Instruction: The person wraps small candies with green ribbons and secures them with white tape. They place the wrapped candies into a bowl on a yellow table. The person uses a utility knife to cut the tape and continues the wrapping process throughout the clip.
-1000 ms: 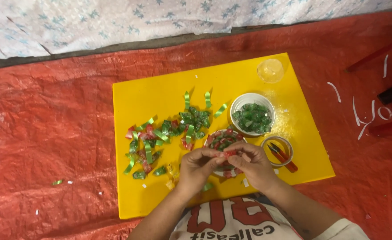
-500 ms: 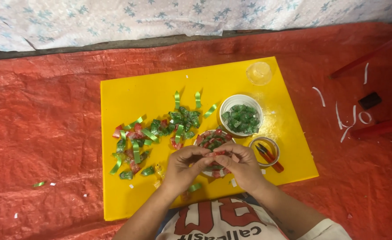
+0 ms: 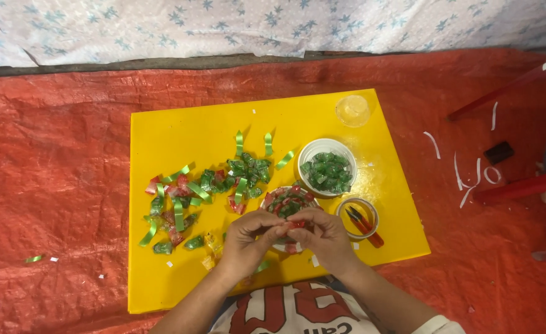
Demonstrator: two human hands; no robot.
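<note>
Current step, as judged from the head view: assembly of a folded-ribbon piece at the near centre of the yellow board (image 3: 180, 130). The left hand (image 3: 248, 238) and right hand (image 3: 324, 238) meet over a round red-and-green ribbon ornament (image 3: 288, 203), with the fingertips of both hands pressed together around a small red ribbon piece (image 3: 296, 224); whether each hand grips it or only steadies it cannot be told. The ornament lies directly at 12 o'clock from the hands, touching them. A loose pile of ribbon pieces (image 3: 208, 188) lies at 10 o'clock, a white bowl of green pieces (image 3: 327, 167) at 1 o'clock, a tape roll (image 3: 358, 218) with a red-handled tool just beside the right hand at 2 o'clock, and a small clear cup (image 3: 353, 110) farther off at 1 o'clock. The next move likely calls for seating the pinched piece into the ornament's rim without dislodging neighbouring folds, so a firm pinch and a short, controlled push are required.
</note>
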